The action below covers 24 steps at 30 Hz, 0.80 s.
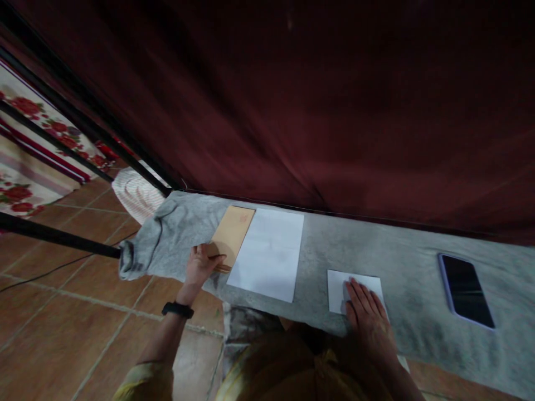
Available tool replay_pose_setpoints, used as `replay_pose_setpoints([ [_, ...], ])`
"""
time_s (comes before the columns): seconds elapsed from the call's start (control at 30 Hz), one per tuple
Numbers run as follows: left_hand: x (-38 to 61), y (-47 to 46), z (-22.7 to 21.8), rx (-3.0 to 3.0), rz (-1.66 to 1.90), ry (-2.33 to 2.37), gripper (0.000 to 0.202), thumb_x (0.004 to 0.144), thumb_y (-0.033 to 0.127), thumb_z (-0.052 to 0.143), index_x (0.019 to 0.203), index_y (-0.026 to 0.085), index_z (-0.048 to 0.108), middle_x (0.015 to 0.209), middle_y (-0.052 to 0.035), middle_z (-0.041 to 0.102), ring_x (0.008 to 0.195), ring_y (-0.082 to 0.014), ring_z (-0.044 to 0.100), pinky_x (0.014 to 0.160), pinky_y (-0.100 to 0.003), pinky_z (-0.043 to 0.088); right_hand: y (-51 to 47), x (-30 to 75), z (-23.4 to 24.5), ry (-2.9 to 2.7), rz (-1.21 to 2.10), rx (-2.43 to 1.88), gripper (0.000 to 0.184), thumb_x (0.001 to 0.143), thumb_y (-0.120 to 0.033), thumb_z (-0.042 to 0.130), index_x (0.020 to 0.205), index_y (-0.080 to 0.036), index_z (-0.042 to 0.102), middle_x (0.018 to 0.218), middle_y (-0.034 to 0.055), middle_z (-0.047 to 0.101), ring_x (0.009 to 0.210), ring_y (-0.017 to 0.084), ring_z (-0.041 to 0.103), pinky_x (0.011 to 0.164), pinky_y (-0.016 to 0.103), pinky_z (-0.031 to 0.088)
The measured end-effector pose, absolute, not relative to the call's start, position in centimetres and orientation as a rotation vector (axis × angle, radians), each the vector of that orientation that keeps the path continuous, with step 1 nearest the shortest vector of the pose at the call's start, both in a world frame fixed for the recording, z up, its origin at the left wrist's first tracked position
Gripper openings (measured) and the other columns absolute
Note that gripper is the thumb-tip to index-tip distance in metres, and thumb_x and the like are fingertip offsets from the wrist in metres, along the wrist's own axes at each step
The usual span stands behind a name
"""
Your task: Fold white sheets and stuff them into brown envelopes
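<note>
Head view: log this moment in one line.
left hand: on envelope | right hand: on small sheet | large sheet: between hands | phone: far right

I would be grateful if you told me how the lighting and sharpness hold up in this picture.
Head view: dim overall, with the dark red curtain sinking to near black at the top; head view: a shadow on the brown envelope by the left hand, its red print too soft to read; head view: a faint streak, probably a reflection, on the phone.
</note>
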State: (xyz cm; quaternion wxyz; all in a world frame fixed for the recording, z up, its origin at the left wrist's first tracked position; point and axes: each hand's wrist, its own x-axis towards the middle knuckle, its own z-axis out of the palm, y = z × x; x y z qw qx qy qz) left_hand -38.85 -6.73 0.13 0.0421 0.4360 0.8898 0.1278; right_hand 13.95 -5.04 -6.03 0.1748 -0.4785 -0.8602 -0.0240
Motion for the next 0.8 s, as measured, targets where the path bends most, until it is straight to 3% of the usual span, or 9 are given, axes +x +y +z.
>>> replay_pose_setpoints([
  [0.23, -39.3, -6.0, 0.6, 1.272, 0.399, 2.690, 0.061, 0.067, 0.047, 0.074, 0.116, 0.018, 0.055, 0.113, -0.0116, 0.060, 0.114, -0.0326, 0.056, 0.099, -0.040, 0.044, -5.0, 14.1, -6.2, -2.434, -0.063, -1.343, 0.059, 0.100, -0.025, 0.038, 0.158, -0.022, 0.029, 0.159, 0.0083, 0.040, 0.143, 0.027, 0.043, 0.119, 0.049, 0.030],
  [0.53, -40.0, -5.0, 1.1, 1.095, 0.510, 2.738, 0.043, 0.062, 0.046, 0.073, 0.091, 0.019, 0.054, 0.099, -0.0129, 0.064, 0.105, -0.0362, 0.060, 0.089, -0.043, 0.045, -5.0, 14.1, -6.1, -2.414, -0.058, -1.331, 0.057, 0.100, -0.026, 0.040, 0.156, -0.023, 0.035, 0.159, 0.0073, 0.041, 0.140, 0.027, 0.046, 0.119, 0.049, 0.031],
  [0.7, -40.4, -5.3, 1.6, 1.017, 0.694, 2.673, 0.025, 0.064, 0.040, 0.068, 0.072, 0.022, 0.053, 0.072, -0.0025, 0.061, 0.081, -0.0269, 0.062, 0.072, -0.035, 0.046, -5.0, 14.0, -5.9, -2.421, -0.048, -1.324, 0.060, 0.100, -0.025, 0.039, 0.159, -0.023, 0.028, 0.159, 0.0076, 0.041, 0.141, 0.027, 0.046, 0.119, 0.049, 0.030],
  [0.8, -40.7, -5.4, 2.6, 0.960, 0.850, 2.614, 0.026, 0.062, 0.042, 0.070, 0.063, 0.021, 0.054, 0.059, 0.0010, 0.057, 0.067, -0.0204, 0.057, 0.062, -0.030, 0.043, -5.1, 13.9, -5.7, -2.428, -0.046, -1.329, 0.058, 0.100, -0.023, 0.038, 0.158, -0.024, 0.031, 0.159, 0.0069, 0.041, 0.141, 0.027, 0.045, 0.119, 0.049, 0.031],
])
